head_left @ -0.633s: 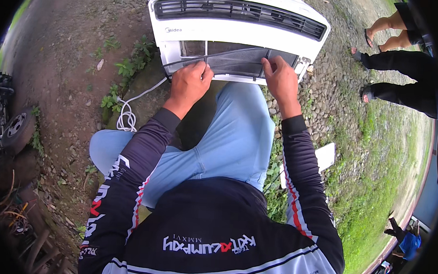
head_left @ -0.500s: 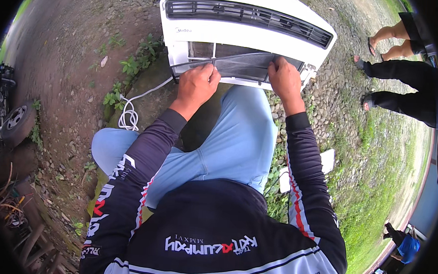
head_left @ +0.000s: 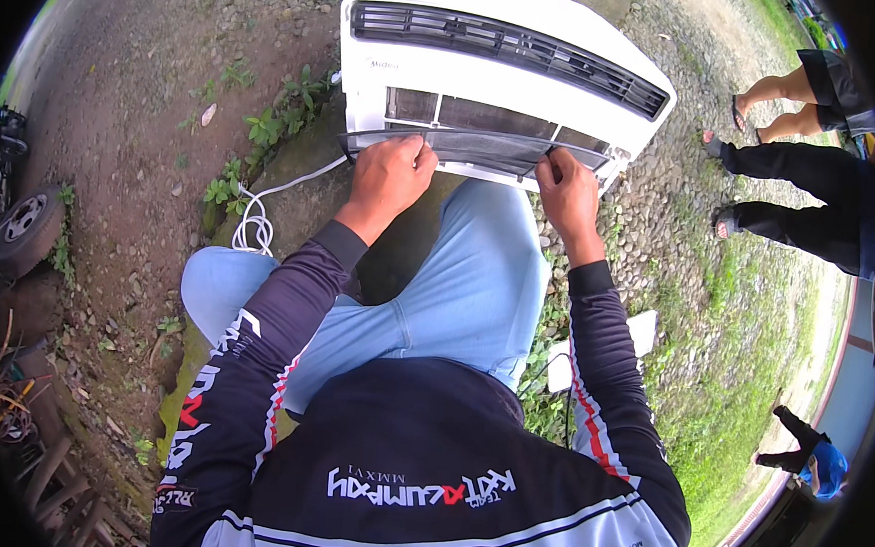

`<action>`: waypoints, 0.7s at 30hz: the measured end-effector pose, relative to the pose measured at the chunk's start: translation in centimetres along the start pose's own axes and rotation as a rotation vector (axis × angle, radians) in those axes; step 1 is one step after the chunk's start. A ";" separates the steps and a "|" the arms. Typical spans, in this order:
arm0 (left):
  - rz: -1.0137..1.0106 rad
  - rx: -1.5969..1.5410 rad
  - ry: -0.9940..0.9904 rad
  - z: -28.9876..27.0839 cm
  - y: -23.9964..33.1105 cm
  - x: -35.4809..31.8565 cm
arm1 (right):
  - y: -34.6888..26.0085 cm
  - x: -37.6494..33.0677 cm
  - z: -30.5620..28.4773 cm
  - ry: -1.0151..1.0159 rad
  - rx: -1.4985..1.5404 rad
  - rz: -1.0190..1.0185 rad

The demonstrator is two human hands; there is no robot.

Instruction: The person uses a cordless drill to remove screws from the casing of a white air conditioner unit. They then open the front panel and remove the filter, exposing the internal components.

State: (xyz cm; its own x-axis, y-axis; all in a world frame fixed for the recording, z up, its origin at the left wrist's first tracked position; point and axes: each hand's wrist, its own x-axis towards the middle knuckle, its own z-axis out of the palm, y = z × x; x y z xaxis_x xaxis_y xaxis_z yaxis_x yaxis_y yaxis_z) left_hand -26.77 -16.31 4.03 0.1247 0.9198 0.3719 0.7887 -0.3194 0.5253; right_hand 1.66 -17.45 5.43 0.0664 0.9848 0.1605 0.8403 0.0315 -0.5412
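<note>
A white window air conditioner stands in front of my knees, its dark louvred vent along the upper part of the front. Across its lower opening lies a thin dark mesh air filter with a black frame, slightly bowed. My left hand pinches the filter's upper edge near its left end. Near the right end, my right hand grips the same edge with fingers closed. Above the filter, a strip of the grille opening with white bars shows; the rest is covered by the mesh.
A white power cord lies coiled beside my left knee. To the right, a white flat panel rests on the grass. People's legs stand on the stony ground at right. A wheel and wood scraps are at left.
The filter's upper edge has come down toward me and lies straighter, uncovering more of the opening. Both hands keep hold of it. The air conditioner appears slightly farther right in view.
</note>
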 end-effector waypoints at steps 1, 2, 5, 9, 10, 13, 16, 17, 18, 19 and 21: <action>0.020 -0.011 0.004 -0.1 -0.1 -0.4 | -0.1 -0.8 0.0 0.030 0.024 0.004; 0.029 -0.018 0.017 -0.1 -0.2 -0.7 | -0.3 -1.6 0.2 0.061 0.047 0.004; 0.094 -0.085 0.098 -0.6 0.5 -0.9 | -0.3 -2.8 0.2 0.185 0.064 -0.062; 0.203 -0.144 0.188 -2.8 4.1 0.2 | 1.4 -2.8 -2.5 0.323 0.111 -0.178; 0.223 -0.180 0.199 -3.6 5.3 0.5 | 2.2 -2.7 -3.9 0.316 0.130 -0.116; 0.253 -0.234 0.020 -6.9 7.9 0.9 | 6.1 -2.7 -9.1 0.322 0.376 0.052; 0.172 -0.325 0.088 -11.2 7.0 1.5 | 12.8 -4.2 -15.1 0.397 0.455 0.263; 0.101 -0.395 0.121 -13.2 5.1 1.5 | 15.5 -5.6 -16.7 0.413 0.461 0.302; 0.001 -0.305 0.145 -15.7 2.3 1.5 | 18.3 -7.6 -17.9 0.421 0.473 0.385; -0.112 -0.379 0.206 -18.3 -0.9 1.3 | 21.1 -9.8 -18.7 0.456 0.578 0.584; -0.390 -0.386 0.420 -24.2 -8.5 -1.7 | 26.1 -15.9 -18.8 0.461 0.578 0.814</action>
State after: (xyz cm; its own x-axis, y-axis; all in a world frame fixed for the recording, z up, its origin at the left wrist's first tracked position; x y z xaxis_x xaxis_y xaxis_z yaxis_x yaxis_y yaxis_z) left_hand -48.30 -20.65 17.48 -0.4293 0.8428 0.3246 0.4481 -0.1132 0.8868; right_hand 32.59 -35.49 4.27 0.7821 0.5927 -0.1923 0.0829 -0.4049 -0.9106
